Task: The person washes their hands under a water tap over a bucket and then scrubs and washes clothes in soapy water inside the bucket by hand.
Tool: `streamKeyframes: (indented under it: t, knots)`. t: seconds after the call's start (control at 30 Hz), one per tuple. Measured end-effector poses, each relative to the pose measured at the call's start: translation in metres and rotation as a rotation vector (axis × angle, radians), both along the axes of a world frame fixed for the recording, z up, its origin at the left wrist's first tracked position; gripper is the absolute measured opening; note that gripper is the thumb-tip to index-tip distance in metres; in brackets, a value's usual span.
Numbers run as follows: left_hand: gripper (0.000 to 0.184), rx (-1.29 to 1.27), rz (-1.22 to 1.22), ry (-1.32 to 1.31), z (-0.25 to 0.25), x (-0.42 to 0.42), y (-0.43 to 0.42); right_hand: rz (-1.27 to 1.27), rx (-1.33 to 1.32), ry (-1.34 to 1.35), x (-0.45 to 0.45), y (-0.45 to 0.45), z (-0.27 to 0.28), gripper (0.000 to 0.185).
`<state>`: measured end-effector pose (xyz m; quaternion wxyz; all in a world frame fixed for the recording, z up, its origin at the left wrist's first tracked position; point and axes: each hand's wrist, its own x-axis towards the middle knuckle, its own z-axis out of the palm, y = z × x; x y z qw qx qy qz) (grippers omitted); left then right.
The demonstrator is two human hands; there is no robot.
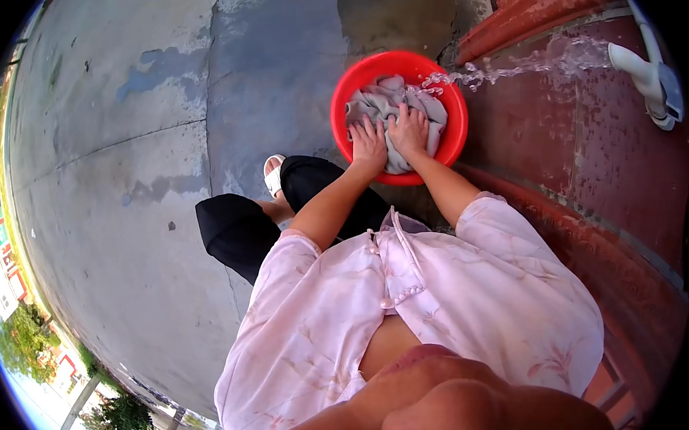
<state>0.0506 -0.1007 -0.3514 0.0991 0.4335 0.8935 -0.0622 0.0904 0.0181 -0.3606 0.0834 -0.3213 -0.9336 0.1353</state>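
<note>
A gray cloth [379, 100] lies in a round red basin [340, 106], right under both hands. The left hand [369, 145] sits on the cloth near 8 o'clock in the basin, palm down with its fingers spread. The right hand [409, 133] is just beside it, toward 2 o'clock from the left one, with its fingers spread on the cloth too. Some cloth pokes past the fingertips toward 12 o'clock, and more shows between the wrists toward 6 o'clock. Water [524, 65] shoots from a white spout [631, 63], far off between 2 and 3 o'clock from the basin, and splashes in near 1 o'clock. A white sandal [273, 177] is at 8 o'clock from the basin, on the gray floor [145, 150].
</note>
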Motion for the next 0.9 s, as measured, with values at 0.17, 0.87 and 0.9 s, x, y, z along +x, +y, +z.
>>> streamKeyframes:
  t: [0.17,0.87,0.9]
  knots:
    - [0.058,0.117,-0.006,-0.172,0.007,-0.018,-0.005,-0.051,-0.111,-0.069,-0.015,0.019,-0.014,0.042]
    - [0.063,-0.104,0.075,-0.211,0.011,0.007,-0.003,0.050,-0.159,-0.055,0.025,-0.009,0.022,0.065]
    - [0.062,-0.125,0.074,-0.254,0.009,0.005,-0.002,0.027,-0.168,-0.080,0.023,-0.009,0.019,0.064]
